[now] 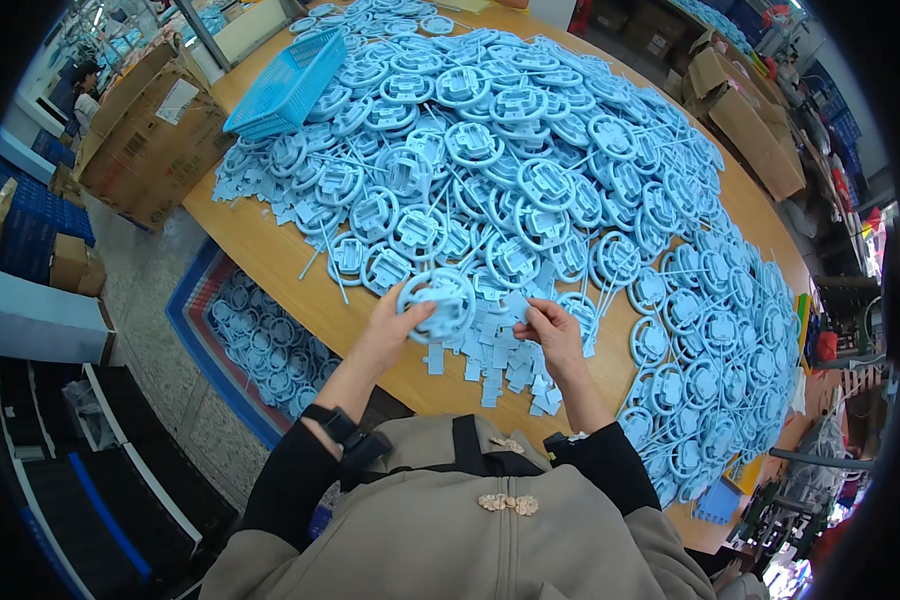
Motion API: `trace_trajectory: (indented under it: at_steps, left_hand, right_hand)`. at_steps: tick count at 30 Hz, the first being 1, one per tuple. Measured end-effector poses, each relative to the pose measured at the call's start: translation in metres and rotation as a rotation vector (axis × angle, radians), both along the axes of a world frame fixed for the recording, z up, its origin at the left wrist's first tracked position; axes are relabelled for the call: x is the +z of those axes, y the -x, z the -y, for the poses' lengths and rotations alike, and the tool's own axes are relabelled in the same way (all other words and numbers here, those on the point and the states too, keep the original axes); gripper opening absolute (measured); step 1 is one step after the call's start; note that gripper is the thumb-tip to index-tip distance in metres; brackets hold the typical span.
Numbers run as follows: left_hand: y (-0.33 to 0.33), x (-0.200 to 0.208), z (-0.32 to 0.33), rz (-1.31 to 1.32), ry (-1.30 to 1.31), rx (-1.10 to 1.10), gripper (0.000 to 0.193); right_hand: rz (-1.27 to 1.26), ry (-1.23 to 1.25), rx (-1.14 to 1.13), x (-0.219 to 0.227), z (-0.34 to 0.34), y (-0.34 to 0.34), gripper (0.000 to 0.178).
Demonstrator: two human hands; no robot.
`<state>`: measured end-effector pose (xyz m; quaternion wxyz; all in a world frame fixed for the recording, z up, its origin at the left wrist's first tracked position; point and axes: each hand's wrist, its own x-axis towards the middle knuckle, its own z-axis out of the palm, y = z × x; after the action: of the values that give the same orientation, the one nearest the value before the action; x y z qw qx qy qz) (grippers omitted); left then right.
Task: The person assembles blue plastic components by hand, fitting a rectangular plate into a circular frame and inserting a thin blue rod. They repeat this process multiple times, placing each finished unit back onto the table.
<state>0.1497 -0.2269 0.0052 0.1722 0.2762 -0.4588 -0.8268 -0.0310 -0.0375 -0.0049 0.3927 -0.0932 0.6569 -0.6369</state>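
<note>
In the head view, the left hand [385, 332] grips a light-blue ring [438, 300], thumb over its face, above the near edge of the table [267, 252]. The right hand [558, 335], also above that edge, is closed in a pinch, apparently on a small flat plate [514, 306]; ring and plate are held apart. Loose plates [500, 352] lie along the table's near side, a heap of rings [545, 185] covers its middle, and a blue basket [288, 85] sits toward its far left. The ring's face is blurred, so its detail cannot be told. To work well here, I would steady the ring by its rim, take one plate at a time by its edges, and check both faces squarely.
</note>
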Motion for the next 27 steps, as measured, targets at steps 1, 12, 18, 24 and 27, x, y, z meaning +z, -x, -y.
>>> trace_trajectory:
  at_steps: [1, 12, 18, 24, 27]
  left_hand:
    - [0.011, -0.006, -0.001, 0.038, 0.008, -0.017, 0.039]
    - [0.05, 0.008, -0.031, -0.006, 0.104, -0.23, 0.047]
    - [0.062, 0.012, -0.037, -0.055, 0.005, -0.211, 0.044]
    - [0.075, -0.001, -0.058, 0.103, 0.553, -0.313, 0.052]
    - [0.077, -0.01, -0.053, 0.205, 0.69, -0.38, 0.06]
  right_hand:
    - [0.03, 0.064, 0.076, 0.011, 0.003, -0.002, 0.022]
    - [-0.432, -0.011, 0.059, 0.034, 0.016, -0.022, 0.034]
    - [-0.037, 0.106, 0.084, 0.024, 0.01, -0.006, 0.038]
    - [-0.011, 0.061, -0.009, 0.008, -0.02, -0.005, 0.034]
    - [-0.179, -0.08, -0.085, -0.023, -0.068, 0.011, 0.025]
